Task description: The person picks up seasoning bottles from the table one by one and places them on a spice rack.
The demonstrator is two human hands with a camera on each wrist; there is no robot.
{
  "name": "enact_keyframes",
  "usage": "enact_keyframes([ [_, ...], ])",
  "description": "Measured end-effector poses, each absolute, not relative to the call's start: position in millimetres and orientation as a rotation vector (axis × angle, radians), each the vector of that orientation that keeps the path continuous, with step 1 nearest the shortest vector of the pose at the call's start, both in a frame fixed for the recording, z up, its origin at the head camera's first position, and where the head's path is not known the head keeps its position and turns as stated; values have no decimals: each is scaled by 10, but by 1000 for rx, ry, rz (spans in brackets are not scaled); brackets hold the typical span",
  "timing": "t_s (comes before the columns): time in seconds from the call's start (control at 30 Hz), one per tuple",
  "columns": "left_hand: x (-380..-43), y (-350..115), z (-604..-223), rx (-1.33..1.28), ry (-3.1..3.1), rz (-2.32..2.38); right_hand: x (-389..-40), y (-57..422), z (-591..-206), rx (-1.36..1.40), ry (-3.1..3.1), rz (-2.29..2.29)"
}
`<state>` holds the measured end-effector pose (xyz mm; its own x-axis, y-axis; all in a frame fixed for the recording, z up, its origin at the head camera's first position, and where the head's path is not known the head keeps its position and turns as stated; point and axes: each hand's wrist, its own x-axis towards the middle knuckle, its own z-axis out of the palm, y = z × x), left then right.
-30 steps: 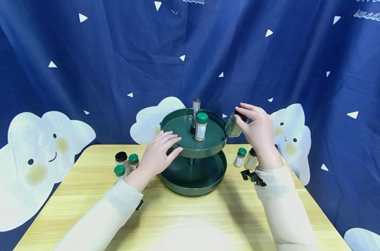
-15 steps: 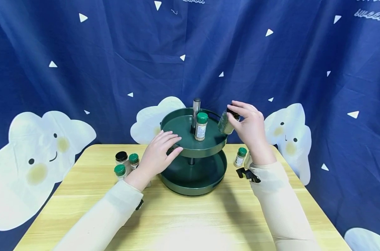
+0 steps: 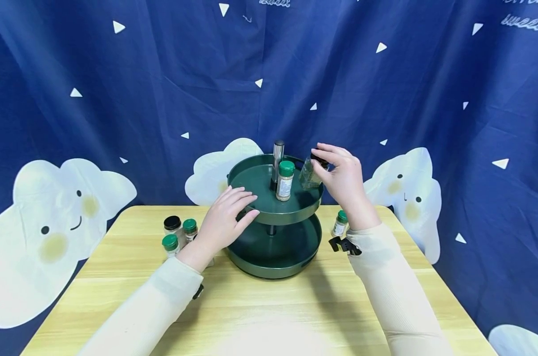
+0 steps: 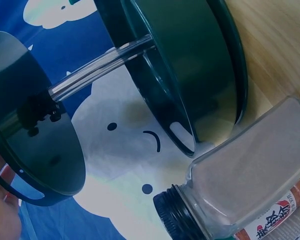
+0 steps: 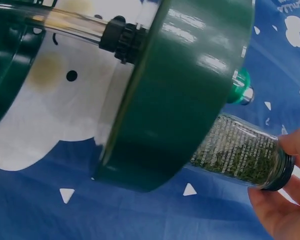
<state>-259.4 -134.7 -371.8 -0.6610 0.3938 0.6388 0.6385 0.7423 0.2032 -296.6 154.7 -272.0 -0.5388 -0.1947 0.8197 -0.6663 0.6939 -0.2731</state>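
A dark green two-tier round rack (image 3: 273,269) stands on the table, with a metal post rising through its middle. My right hand (image 3: 342,178) pinches the black cap of a glass spice jar (image 3: 310,175), filled with dried green herbs in the right wrist view. Tilted, the jar overlaps the right part of the upper tier, its base partly behind the rim (image 5: 175,100). Beside the post, a green-capped spice jar (image 3: 284,183) stands upright on that tier. My left hand (image 3: 226,215) rests at the upper tier's left rim, fingers extended, holding nothing.
Left of the rack stand several jars, among them a black-capped one (image 3: 173,225) and green-capped ones (image 3: 170,244), partly behind the left forearm. On the right, another green-capped jar (image 3: 339,225) stands near my right wrist. A blue curtain (image 3: 269,64) hangs behind the table (image 3: 260,316).
My right hand has moved left with the herb jar, from outside the rack's right edge to over the upper tier. The left hand has stayed at the rim.
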Motion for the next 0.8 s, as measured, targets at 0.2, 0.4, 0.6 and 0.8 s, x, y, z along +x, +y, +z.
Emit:
enact_keyframes([
  [0.2, -2594, -1345, -3719, -775, -2361, -566, -3025, 1492, -2772, 667, -2128, 749],
  [0.4, -2601, -1342, -3727, -779, -2359, -564, -3070, 1447, -2803, 677, -2169, 756],
  [0.6, -2604, -1341, -3731, -780, -2354, -563, -3130, 1423, -2836, 676, -2202, 755],
  [0.8, -2598, -1345, -3725, -782, -2348, -570, -3147, 1397, -2867, 672, -2239, 761],
])
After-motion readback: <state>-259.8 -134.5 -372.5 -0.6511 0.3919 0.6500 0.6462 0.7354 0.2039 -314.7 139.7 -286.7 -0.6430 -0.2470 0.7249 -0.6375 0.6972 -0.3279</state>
